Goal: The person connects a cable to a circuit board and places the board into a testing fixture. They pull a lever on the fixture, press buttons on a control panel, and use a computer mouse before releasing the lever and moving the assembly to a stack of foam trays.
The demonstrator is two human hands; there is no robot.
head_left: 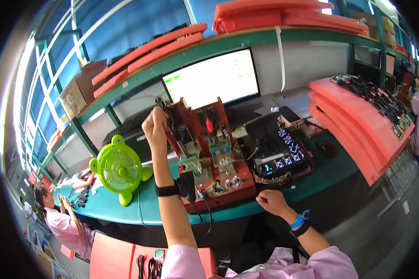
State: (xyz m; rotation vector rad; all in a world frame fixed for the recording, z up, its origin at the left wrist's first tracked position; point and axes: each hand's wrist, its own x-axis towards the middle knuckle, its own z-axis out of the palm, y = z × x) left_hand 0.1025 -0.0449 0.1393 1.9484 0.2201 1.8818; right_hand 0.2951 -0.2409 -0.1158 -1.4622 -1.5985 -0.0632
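Observation:
My left hand (156,124) is raised and closed round the upper end of a dark clamp lever (172,124) on a red test fixture (224,185). The fixture has two upright towers with clamps, clear blocks and small boards beneath them. A second clamp with a red tip (209,125) stands to the right of the held lever. By the front edge of the bench, right of the fixture base, my right hand (272,202) hovers with its fingers curled in. Nothing shows in it. Black bands circle both wrists, and a blue strap is on the right one.
A lit monitor (214,79) stands behind the fixture. To its right sits a black device with lit ports (280,168). A green frog-shaped fan (119,169) is at left. Pink foam sheets (354,125) carry cables and boards at right. A co-worker (67,228) sits at far left.

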